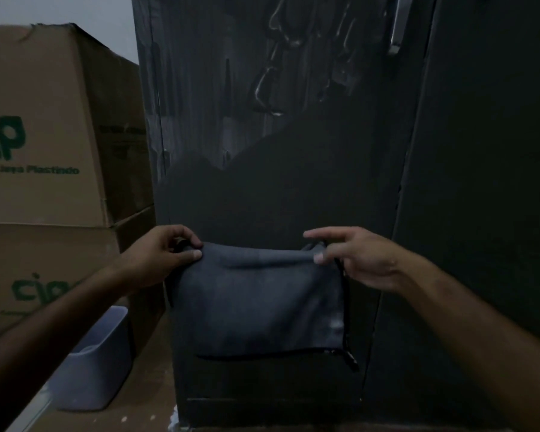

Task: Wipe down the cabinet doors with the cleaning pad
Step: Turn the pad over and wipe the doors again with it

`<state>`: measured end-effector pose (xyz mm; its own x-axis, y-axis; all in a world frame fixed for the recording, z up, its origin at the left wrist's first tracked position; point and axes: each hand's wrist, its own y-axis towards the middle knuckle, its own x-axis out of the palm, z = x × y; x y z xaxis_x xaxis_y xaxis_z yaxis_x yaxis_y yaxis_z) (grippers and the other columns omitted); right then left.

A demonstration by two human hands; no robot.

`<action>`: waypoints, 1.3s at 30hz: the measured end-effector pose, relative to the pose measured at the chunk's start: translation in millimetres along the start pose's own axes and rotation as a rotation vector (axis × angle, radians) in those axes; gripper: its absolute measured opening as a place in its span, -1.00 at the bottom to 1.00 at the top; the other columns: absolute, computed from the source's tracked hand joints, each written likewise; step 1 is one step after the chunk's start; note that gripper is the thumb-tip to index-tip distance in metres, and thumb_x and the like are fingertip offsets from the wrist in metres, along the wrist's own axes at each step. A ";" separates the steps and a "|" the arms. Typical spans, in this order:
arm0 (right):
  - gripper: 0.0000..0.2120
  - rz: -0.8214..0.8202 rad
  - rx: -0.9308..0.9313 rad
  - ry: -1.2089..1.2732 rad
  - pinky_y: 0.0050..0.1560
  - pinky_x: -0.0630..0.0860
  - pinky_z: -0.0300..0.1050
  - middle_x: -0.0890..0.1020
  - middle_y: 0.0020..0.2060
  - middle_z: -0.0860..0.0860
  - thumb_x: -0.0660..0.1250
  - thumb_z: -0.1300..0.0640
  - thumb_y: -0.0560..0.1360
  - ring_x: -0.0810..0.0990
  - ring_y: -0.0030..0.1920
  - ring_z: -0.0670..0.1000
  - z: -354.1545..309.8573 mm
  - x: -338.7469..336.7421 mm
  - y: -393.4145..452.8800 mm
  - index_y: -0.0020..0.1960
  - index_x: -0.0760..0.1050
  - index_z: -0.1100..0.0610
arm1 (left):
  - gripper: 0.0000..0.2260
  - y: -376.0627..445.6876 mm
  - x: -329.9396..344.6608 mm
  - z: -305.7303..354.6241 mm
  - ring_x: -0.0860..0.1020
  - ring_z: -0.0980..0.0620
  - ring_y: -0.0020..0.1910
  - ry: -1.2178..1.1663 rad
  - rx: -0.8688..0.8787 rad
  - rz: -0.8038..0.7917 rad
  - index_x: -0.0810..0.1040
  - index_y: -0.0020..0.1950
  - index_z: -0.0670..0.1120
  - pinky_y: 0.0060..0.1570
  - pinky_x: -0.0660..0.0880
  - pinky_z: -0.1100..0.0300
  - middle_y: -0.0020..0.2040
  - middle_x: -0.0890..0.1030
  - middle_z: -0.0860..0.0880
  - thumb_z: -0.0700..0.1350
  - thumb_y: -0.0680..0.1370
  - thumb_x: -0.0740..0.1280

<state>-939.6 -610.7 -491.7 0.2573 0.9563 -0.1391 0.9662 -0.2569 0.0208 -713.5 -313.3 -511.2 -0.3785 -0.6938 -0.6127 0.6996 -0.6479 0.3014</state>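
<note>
A grey cleaning pad (256, 307), a soft cloth with a dark stitched edge, hangs spread flat in front of the lower part of a black cabinet door (278, 151). My left hand (166, 254) pinches its top left corner between thumb and fingers. My right hand (356, 260) pinches the top right corner with thumb and a finger, the index finger stretched out to the left. The upper part of the door shows wet streaks and drips. A second dark cabinet door (487, 182) stands to the right, with a metal handle (396, 29) near the seam.
Two stacked cardboard boxes (53, 135) with green lettering stand left of the cabinet. A pale plastic tub (103, 360) sits on the brown floor (144, 400) below them, close to the cabinet's left side.
</note>
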 end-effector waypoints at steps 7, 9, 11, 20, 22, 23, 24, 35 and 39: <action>-0.97 0.122 -0.119 -0.999 -0.15 0.59 -0.20 0.70 -0.18 -0.20 0.48 -0.05 0.53 0.66 -0.13 -0.18 -6.0 -8.1 -0.9 -0.05 0.69 -0.14 | -0.74 -3.8 -4.0 10.0 0.68 0.17 -0.21 0.091 0.028 -0.049 0.65 -0.02 0.12 -0.26 0.50 0.25 -0.17 0.72 0.15 0.27 0.49 0.40; -0.87 0.173 -0.140 -1.035 -0.24 0.54 -0.16 0.69 -0.24 -0.19 0.41 -0.13 0.57 0.65 -0.21 -0.19 -9.9 -17.5 -0.5 -0.10 0.68 -0.13 | -0.60 -3.9 -11.9 10.9 0.66 0.16 -0.23 -0.003 0.032 -0.148 0.66 -0.04 0.12 -0.23 0.51 0.21 -0.18 0.71 0.10 0.42 0.42 0.43; -0.84 0.189 -0.152 -0.983 -0.28 0.47 -0.19 0.68 -0.28 -0.21 0.38 -0.13 0.59 0.62 -0.29 -0.22 -12.6 -26.8 -0.3 -0.09 0.67 -0.11 | -0.51 -3.6 -20.5 7.8 0.63 0.12 -0.16 -0.119 0.059 -0.309 0.69 -0.02 0.07 -0.18 0.55 0.22 -0.13 0.68 0.06 0.46 0.34 0.50; -0.81 0.489 -0.153 -0.339 -0.16 0.57 -0.13 0.73 -0.24 0.02 0.52 0.01 0.50 0.68 -0.15 -0.04 6.2 2.0 25.2 -0.18 0.69 0.13 | -0.76 -2.4 -5.5 25.6 0.67 0.14 -0.16 0.276 -0.063 -0.153 0.70 -0.08 0.06 -0.19 0.52 0.18 -0.14 0.70 0.09 0.21 0.54 0.45; -0.81 0.561 -0.205 -0.295 -0.19 0.57 -0.12 0.71 -0.24 0.02 0.51 0.00 0.51 0.68 -0.17 -0.03 4.4 27.1 28.1 -0.17 0.66 0.12 | -0.75 -7.5 14.3 43.8 0.68 0.15 -0.23 0.156 -0.088 -0.141 0.72 -0.11 0.02 -0.30 0.52 0.22 -0.20 0.72 0.09 0.17 0.59 0.41; -0.80 0.546 -0.238 -0.309 -0.17 0.59 -0.11 0.71 -0.23 -0.01 0.49 -0.02 0.52 0.69 -0.16 -0.03 3.3 44.6 28.6 -0.14 0.64 0.10 | -0.74 -10.1 23.7 53.3 0.69 0.14 -0.24 0.060 -0.120 -0.158 0.73 -0.08 0.00 -0.34 0.55 0.24 -0.19 0.73 0.06 0.15 0.61 0.39; -0.79 0.504 -0.277 -0.320 -0.14 0.62 -0.08 0.71 -0.21 -0.03 0.47 -0.07 0.52 0.69 -0.14 -0.04 2.3 64.5 28.1 -0.12 0.63 0.08 | -0.74 -12.6 32.7 63.1 0.71 0.11 -0.24 -0.059 -0.155 -0.186 0.73 -0.04 -0.03 -0.34 0.58 0.26 -0.17 0.75 0.01 0.12 0.63 0.38; -0.78 0.126 -0.406 -0.349 0.18 0.64 0.06 0.74 0.00 -0.05 0.44 0.20 0.53 0.70 0.07 -0.07 -24.7 93.7 35.9 0.14 0.63 -0.01 | -0.79 -15.7 18.2 71.6 0.65 -0.02 0.12 -0.132 0.017 -0.064 0.64 0.21 0.18 0.02 0.57 0.15 0.16 0.65 0.00 -0.09 0.62 0.40; -0.73 -0.098 -0.317 -0.009 0.14 0.63 -0.10 0.73 0.12 0.06 0.35 0.31 0.59 0.70 0.17 0.04 -25.4 86.0 43.2 0.25 0.60 0.09 | -0.36 -13.0 15.8 55.2 0.57 0.05 0.32 -0.223 0.031 -0.319 0.42 0.48 0.22 0.19 0.61 0.16 0.36 0.56 0.11 0.03 0.46 0.60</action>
<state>-875.3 -536.0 -477.6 0.1635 0.9728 -0.1640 0.9437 -0.1058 0.3133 -762.0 -333.2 -484.5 -0.6991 -0.5049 -0.5063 0.5081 -0.8490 0.1451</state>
